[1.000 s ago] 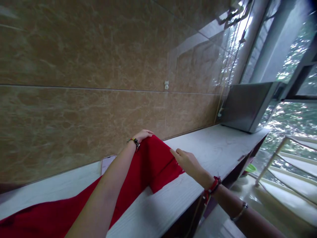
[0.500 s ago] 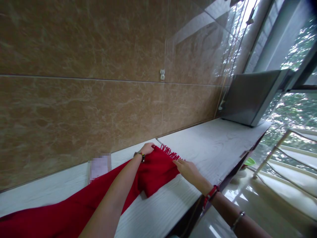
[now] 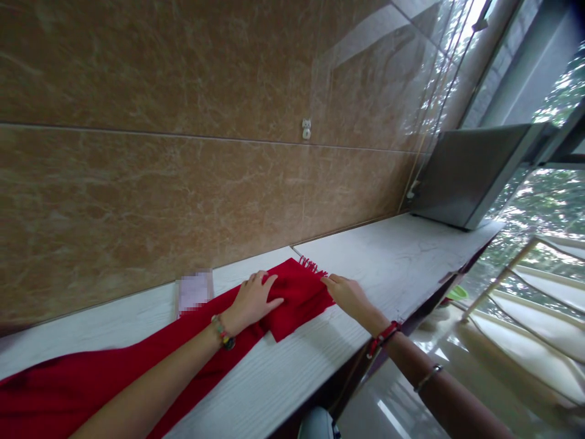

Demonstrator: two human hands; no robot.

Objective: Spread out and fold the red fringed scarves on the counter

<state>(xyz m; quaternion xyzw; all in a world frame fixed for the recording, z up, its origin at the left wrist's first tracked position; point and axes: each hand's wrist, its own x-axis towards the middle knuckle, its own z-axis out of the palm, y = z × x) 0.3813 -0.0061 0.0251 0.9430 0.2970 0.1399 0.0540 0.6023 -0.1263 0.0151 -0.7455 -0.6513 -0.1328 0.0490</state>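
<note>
A long red scarf (image 3: 301,292) lies along the white counter, its fringed end pointing away to the right and part of it folded over. My left hand (image 3: 251,299) rests on the scarf with its fingers spread and the thumb apart. At the fringed end, my right hand (image 3: 347,296) pinches the scarf's near corner between thumb and fingers. The scarf's other end runs out of view at the lower left, partly covered by my left forearm.
The white counter (image 3: 365,250) runs along a brown marbled wall (image 3: 205,195). A blurred-out flat item (image 3: 194,289) lies behind the scarf. A grey box-shaped appliance (image 3: 475,174) stands at the far right end. Beyond the counter's edge are a rack (image 3: 498,274) and shiny floor.
My left hand has let go of the scarf's far corner and slid back to the left, fingers now spread on the cloth. The right hand keeps its pinch. The folded part lies flatter.
</note>
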